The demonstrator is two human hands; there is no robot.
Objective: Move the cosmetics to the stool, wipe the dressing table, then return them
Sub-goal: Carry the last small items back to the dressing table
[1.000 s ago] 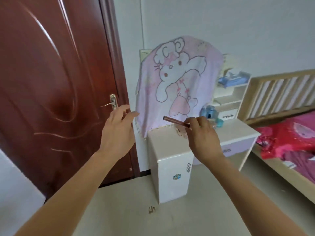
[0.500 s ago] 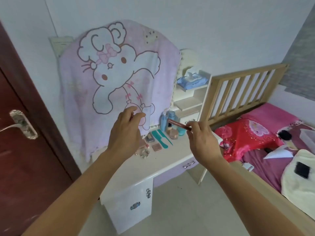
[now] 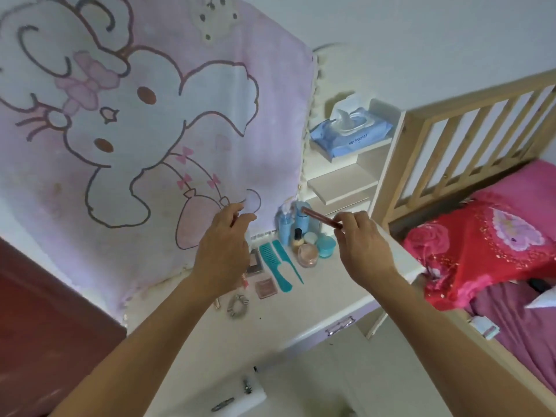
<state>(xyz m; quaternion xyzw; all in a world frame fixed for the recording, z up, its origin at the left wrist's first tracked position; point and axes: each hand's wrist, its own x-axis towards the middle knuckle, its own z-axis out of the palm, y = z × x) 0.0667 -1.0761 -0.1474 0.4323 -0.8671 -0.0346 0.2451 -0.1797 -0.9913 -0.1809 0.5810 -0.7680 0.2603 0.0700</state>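
My right hand (image 3: pixel 362 243) pinches a slim brown cosmetic tube (image 3: pixel 319 217) above the right part of the white dressing table (image 3: pixel 301 308). My left hand (image 3: pixel 224 249) hovers over the table's back left with fingers loosely apart, holding nothing. On the table lie two teal combs (image 3: pixel 278 264), a pink compact (image 3: pixel 266 288), a grey palette (image 3: pixel 255 261), a hair scrunchie (image 3: pixel 238 306), a pink jar (image 3: pixel 307 254), a teal jar (image 3: pixel 326 246), a small foundation bottle (image 3: pixel 297 239) and two blue bottles (image 3: pixel 290 224).
A pink cartoon blanket (image 3: pixel 144 121) hangs over the table's mirror. Shelves on the right carry a blue wet-wipe pack (image 3: pixel 350 136). A wooden bed (image 3: pixel 469 124) with pink and red bedding (image 3: pixel 487 245) stands at the right. A dark door (image 3: pixel 36 311) is at the left.
The view has swung from the door to the dressing table and come closer. Both hands have moved over the tabletop; my right hand still holds the brown tube.
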